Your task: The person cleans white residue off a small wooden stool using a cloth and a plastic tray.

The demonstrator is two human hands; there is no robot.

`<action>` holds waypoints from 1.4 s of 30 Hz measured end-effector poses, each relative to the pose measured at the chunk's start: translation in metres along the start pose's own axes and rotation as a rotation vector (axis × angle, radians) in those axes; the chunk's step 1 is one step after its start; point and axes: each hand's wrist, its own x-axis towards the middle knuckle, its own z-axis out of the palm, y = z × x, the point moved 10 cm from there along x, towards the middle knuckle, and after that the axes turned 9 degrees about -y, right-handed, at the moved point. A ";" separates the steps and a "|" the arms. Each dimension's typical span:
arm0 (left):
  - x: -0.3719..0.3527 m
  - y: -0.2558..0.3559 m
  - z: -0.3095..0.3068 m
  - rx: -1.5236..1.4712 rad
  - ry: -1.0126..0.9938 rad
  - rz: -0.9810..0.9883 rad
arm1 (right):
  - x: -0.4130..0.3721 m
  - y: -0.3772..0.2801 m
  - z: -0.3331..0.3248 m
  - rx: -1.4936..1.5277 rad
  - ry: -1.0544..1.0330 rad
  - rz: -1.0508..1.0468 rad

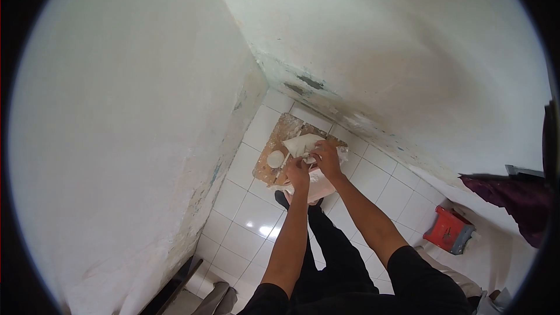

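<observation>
My left hand and my right hand are close together over a low wooden board smeared with white. Between them the fingers of both are closed on the gathered top of a white bag, which lies on the board. Fine detail at the fingertips is too small to make out. Left of the bag sits a round white thing, perhaps a lid or small tub. A pale pink item, partly under clear plastic, is just below my hands and partly hidden by them.
White floor tiles surround the board, and two walls with peeling paint meet behind it. A red and grey stool or box stands at right. Dark maroon cloth hangs at far right. Grey cloth lies at lower left.
</observation>
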 end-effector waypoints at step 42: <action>-0.122 0.062 -0.180 -0.190 -0.193 -0.154 | -0.150 -0.062 -0.050 0.768 -0.132 0.316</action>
